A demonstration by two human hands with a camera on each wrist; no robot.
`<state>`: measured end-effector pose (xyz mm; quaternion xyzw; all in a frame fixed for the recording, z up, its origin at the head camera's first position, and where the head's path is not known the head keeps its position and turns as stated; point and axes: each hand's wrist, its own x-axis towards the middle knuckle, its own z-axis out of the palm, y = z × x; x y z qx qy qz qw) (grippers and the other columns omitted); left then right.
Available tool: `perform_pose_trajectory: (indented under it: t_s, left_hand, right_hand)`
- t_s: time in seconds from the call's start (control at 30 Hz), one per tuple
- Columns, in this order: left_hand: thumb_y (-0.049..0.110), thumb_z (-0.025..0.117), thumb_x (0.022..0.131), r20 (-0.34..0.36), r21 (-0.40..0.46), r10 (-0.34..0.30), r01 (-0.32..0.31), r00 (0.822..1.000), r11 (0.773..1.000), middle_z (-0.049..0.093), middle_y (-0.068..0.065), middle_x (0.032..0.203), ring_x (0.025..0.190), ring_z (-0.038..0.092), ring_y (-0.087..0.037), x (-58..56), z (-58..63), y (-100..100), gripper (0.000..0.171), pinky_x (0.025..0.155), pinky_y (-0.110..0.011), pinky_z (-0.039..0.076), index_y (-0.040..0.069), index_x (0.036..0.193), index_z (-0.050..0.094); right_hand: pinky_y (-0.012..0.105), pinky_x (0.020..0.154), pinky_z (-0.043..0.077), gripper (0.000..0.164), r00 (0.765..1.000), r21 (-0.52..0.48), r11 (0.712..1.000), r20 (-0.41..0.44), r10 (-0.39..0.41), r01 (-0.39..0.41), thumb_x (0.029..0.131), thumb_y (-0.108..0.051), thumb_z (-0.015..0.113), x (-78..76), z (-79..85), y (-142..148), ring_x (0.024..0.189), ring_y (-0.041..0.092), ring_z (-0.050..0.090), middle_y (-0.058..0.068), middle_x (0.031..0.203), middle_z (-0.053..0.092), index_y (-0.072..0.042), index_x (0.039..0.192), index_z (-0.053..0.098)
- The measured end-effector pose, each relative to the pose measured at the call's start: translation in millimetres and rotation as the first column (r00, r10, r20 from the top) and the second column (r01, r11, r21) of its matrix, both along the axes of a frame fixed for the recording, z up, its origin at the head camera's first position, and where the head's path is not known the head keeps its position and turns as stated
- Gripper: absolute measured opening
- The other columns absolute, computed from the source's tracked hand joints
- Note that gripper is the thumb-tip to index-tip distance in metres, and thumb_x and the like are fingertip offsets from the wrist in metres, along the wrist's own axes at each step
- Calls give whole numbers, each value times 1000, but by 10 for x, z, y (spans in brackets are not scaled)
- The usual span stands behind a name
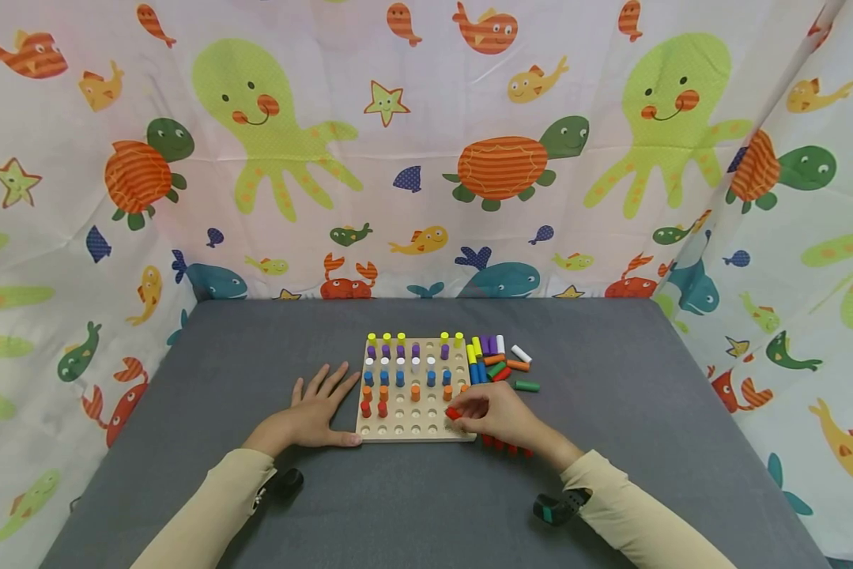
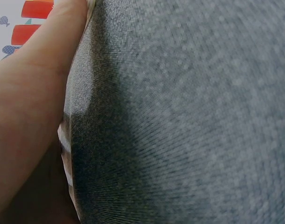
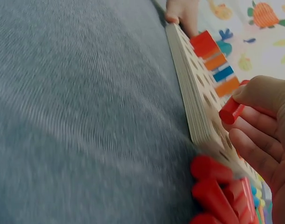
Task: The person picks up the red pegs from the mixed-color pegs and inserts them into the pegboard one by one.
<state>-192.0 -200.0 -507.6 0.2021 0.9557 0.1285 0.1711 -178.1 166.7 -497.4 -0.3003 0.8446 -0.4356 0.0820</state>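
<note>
A wooden pegboard (image 1: 413, 436) lies on the grey table, its holes in rows. Yellow pegs stand along the back row, then purple, white, blue, orange and red pegs (image 1: 383, 409) towards the front. My left hand (image 1: 312, 417) rests on the table with fingers spread, its thumb at the board's front left corner. Between thumb and fingertips, my right hand (image 1: 504, 413) pinches a red peg (image 3: 232, 111) above the board's front right part. In the right wrist view the peg tilts, its lower end over the holes. The left wrist view shows mostly thumb and cloth.
More red pegs (image 3: 215, 196) lie loose beside the board's front right corner. Behind the right hand is a pile of loose yellow, blue, purple, white, orange and green pegs (image 1: 526, 386). A printed curtain (image 1: 426, 158) with sea animals hangs behind the table (image 1: 398, 506).
</note>
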Motion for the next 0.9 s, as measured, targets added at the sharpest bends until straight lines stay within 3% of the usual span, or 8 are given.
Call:
perform_pose_trajectory:
  t_s: [0.3, 0.5, 0.67, 0.9]
  left_hand:
    - [77, 67, 73, 6, 16, -3, 3, 1000, 1000, 4, -11, 169, 154, -1, -45, -3, -3, 3, 118, 112, -78, 1, 20, 161, 14]
    - [83, 64, 69, 33, 45, 5, -7, 999, 999, -2, -7, 170, 155, -8, -42, -45, -119, -31, 122, 113, -76, -6, 24, 161, 10]
    - [85, 64, 67, 9, 71, 6, -7, 1000, 997, 0, -7, 170, 155, -7, -42, -56, -169, -47, 124, 113, -76, -5, 25, 161, 12]
    - [80, 65, 71, 19, 46, -5, 4, 1000, 999, 1, -10, 169, 154, -5, -44, -16, -51, -12, 120, 113, -76, -3, 22, 161, 12]
  right_hand:
    - [21, 72, 58, 21, 999, -55, 998, 47, -16, 19, 85, -18, 78, 18, -38, -274, 79, 3, 68, -1, 94, 75, -17, 106, 74]
    - [20, 73, 57, 21, 996, -77, 996, 76, -48, 54, 85, -18, 79, 21, -72, -403, 81, 6, 70, 1, 97, 76, -18, 106, 74]
    - [20, 74, 57, 20, 992, -99, 991, 92, -86, 95, 85, -18, 79, 33, -64, -487, 83, 9, 72, 3, 98, 77, -16, 105, 75]
    - [19, 74, 57, 21, 980, -140, 977, 138, -140, 159, 84, -19, 80, 42, -65, -586, 84, 8, 72, 2, 98, 77, -18, 105, 75]
